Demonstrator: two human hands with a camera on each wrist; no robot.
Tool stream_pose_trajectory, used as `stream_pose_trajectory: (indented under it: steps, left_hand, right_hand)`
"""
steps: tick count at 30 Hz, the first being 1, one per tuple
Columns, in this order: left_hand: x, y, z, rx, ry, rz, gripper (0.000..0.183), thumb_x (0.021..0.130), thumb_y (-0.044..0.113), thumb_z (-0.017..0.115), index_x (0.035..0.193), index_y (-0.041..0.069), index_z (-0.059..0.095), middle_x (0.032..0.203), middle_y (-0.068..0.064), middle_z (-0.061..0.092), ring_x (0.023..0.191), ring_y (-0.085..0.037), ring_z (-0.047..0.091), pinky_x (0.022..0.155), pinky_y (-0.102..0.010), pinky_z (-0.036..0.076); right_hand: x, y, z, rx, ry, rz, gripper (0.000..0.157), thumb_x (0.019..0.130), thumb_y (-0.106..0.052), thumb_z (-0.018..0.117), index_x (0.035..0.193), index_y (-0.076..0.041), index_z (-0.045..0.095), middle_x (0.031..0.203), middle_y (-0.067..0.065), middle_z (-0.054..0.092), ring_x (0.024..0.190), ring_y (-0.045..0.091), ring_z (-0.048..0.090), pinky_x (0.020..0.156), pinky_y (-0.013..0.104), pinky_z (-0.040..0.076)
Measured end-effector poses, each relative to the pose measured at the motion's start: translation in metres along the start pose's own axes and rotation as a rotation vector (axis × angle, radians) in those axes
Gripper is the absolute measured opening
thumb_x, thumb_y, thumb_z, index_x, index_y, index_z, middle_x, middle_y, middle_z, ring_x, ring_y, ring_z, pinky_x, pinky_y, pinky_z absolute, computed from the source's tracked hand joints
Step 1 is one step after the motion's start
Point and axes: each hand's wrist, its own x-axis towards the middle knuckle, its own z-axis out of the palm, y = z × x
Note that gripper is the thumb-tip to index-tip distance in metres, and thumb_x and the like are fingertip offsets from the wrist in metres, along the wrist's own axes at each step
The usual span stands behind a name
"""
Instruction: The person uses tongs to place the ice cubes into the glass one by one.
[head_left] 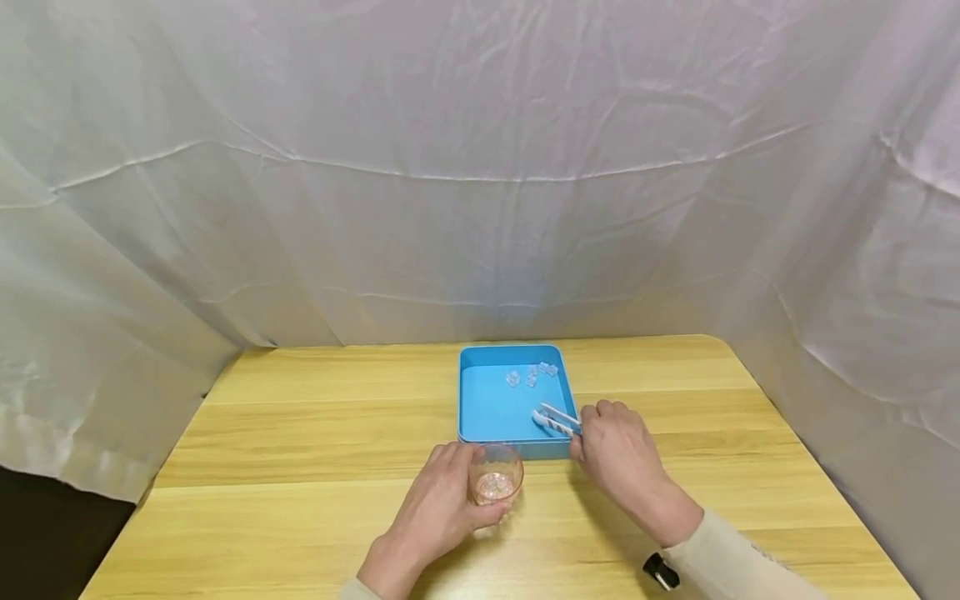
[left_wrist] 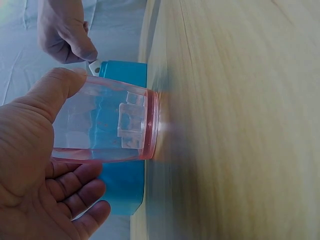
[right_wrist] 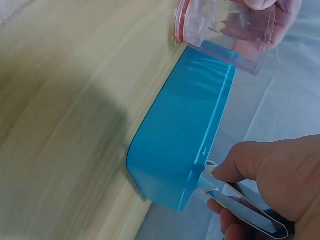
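Tongs [head_left: 553, 425], one pair, in the curled right hand [head_left: 619, 452], one cup [head_left: 497, 473] in the half-curled left hand [head_left: 438, 504]

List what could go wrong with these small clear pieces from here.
The small clear pieces in the square blue tray might slip from the slim white-tipped tongs.

The transparent pink-tinted cup is close to the tray's front wall; a bump might spill its contents, though the left hand holds it.
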Motion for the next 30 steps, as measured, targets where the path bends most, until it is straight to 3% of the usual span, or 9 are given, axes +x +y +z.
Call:
stream_pose_trajectory:
  steps: [14,24,30]
  left_hand:
    - [0.000,-0.001,0.000,0.024,0.009,0.012,0.069,0.076,0.048,0.092,0.125,0.008,0.063,0.114,-0.001,0.068,0.112,-0.018,0.059,0.097,-0.040,0.056]
    - [0.000,0.001,-0.006,0.088,0.029,0.060,0.063,0.078,0.050,0.090,0.121,0.009,0.066,0.108,0.001,0.068,0.110,-0.019,0.060,0.100,-0.044,0.054]
    - [0.001,0.002,-0.009,0.113,0.046,0.071,0.065,0.079,0.049,0.091,0.121,0.006,0.066,0.111,-0.003,0.068,0.111,-0.021,0.061,0.100,-0.045,0.054]
  right_hand:
    - [-0.003,0.002,-0.004,0.162,-0.019,0.065,0.028,0.082,-0.007,0.074,0.069,-0.012,0.049,0.065,-0.003,0.036,0.062,0.015,0.031,0.057,0.027,0.032]
    - [-0.012,-0.004,-0.033,0.359,-0.059,0.190,0.012,0.090,-0.011,0.075,0.083,-0.014,0.066,0.076,-0.006,0.053,0.070,0.010,0.042,0.059,0.025,0.041]
    - [-0.025,-0.014,-0.048,0.425,-0.034,0.186,0.013,0.088,-0.011,0.080,0.085,-0.017,0.069,0.080,-0.011,0.055,0.072,0.004,0.044,0.059,0.022,0.044]
